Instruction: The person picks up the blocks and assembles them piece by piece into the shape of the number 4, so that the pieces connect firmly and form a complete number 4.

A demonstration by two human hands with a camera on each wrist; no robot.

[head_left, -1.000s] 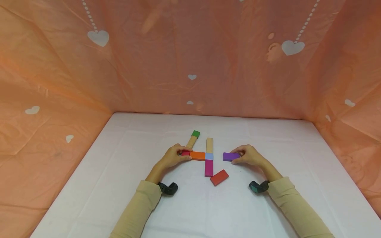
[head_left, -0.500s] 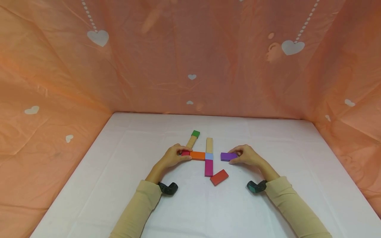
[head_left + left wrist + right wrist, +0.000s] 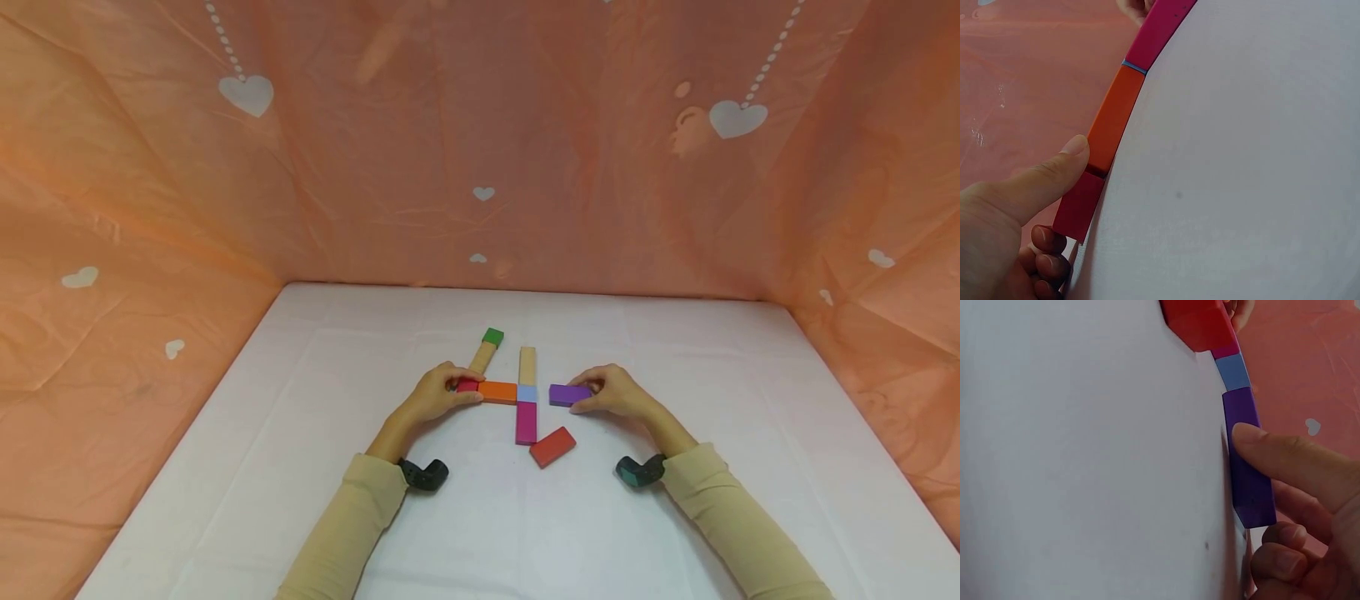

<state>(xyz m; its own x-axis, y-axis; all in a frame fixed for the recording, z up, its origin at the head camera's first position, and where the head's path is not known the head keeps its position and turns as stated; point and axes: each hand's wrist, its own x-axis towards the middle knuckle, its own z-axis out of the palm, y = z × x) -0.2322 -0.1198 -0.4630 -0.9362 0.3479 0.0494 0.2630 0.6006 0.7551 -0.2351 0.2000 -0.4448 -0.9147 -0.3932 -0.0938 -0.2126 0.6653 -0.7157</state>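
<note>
My left hand (image 3: 437, 393) pinches the row of blocks between thumb and forefinger, where the orange block (image 3: 498, 392) meets the dark red block (image 3: 467, 386). In the left wrist view the thumb lies on the end of the orange block (image 3: 1116, 119). Between the thumb and fingers of my right hand (image 3: 618, 392) is the purple block (image 3: 568, 395), held low over the table or on it; I cannot tell which. A small gap parts it from the light blue block (image 3: 527, 394), which touches the orange block's right end.
A plain wooden block (image 3: 528, 367) stretches behind the light blue one, a magenta block (image 3: 527, 423) in front. A red block (image 3: 552, 447) lies slanted beside the magenta one. Behind the left hand, a wooden piece (image 3: 483, 357) leads to a green block (image 3: 492, 337). White cloth covers the table (image 3: 300, 517).
My right hand has moved left with the purple block, narrowing the gap to the light blue block. The left hand stays in place.
</note>
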